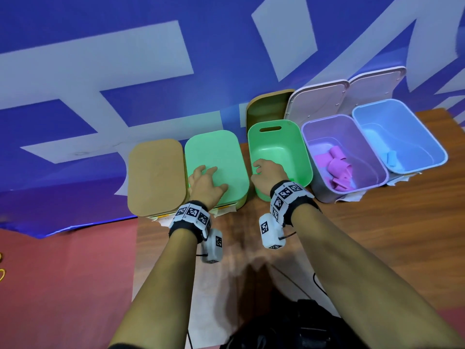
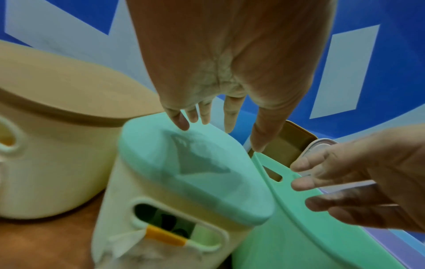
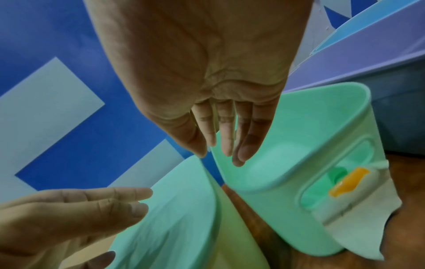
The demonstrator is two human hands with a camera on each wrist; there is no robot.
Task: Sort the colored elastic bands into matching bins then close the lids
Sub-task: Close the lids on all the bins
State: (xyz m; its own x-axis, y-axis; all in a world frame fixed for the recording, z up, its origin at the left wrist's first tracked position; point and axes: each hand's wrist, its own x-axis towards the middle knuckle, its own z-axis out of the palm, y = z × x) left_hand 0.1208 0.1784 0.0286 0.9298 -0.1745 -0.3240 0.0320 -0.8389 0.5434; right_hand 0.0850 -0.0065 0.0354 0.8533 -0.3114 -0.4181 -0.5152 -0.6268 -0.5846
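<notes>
Both hands work at the front of a row of plastic bins on a wooden table (image 1: 377,235): the left hand (image 1: 205,183) lies with fingers spread and nearly straight on the closed green lid (image 1: 219,157), holding nothing, while the right hand (image 1: 266,176), just right of that lid, hangs over the near rim of the open green bin (image 1: 281,152) with fingers loosely extended and empty. Left of the green lid, touching its bin, a tan lid (image 1: 156,177) sits closed. Right of the green lid, beyond the open green bin, a purple bin (image 1: 344,157) holds a heap of pink-purple elastic bands (image 1: 338,170), and the blue bin (image 1: 400,137) farthest right holds one blue band (image 1: 391,158) at its near end. Behind the green lid and to its right, a tan upright lid (image 1: 269,107) stands behind the open green bin, with two pale lids (image 1: 319,99) raised behind the purple and blue bins; a blue-and-white banner (image 1: 125,71) fills the background. The lids look like light, stiff, smooth plastic, likely best tipped down by the top edge and pressed flat with a palm. The bands appear soft, wide and limp, probably easy to pinch anywhere along a loop.
</notes>
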